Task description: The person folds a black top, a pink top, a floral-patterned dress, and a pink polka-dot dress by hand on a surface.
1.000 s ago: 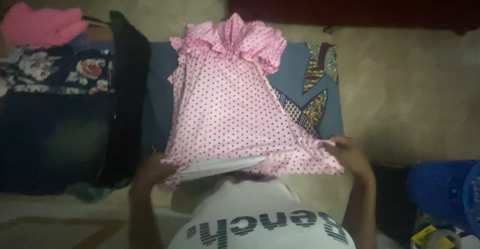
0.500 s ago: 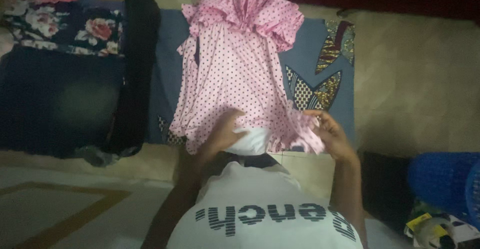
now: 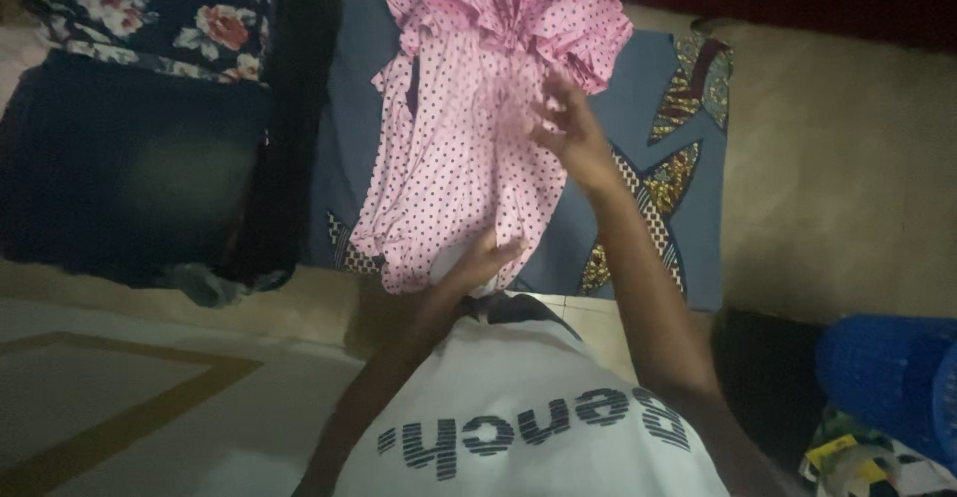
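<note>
The pink dotted dress lies flat on a blue patterned cloth, its long axis running near to far, ruffled top at the far end and hem toward the person. The very top of the ruffles is cut off by the picture's far edge. The right hand rests on the right side of the dress just below the ruffles, fingers spread and pressing or pinching the fabric; whether it truly grips a fold is hard to tell. The left hand sits at the near hem, fingers curled onto the fabric edge, part of the hand hidden under the cloth. The dress thus stretches between both hands. To the left lie a dark garment and a floral fabric. A blue basket sits at the near right, partly cut off.
</note>
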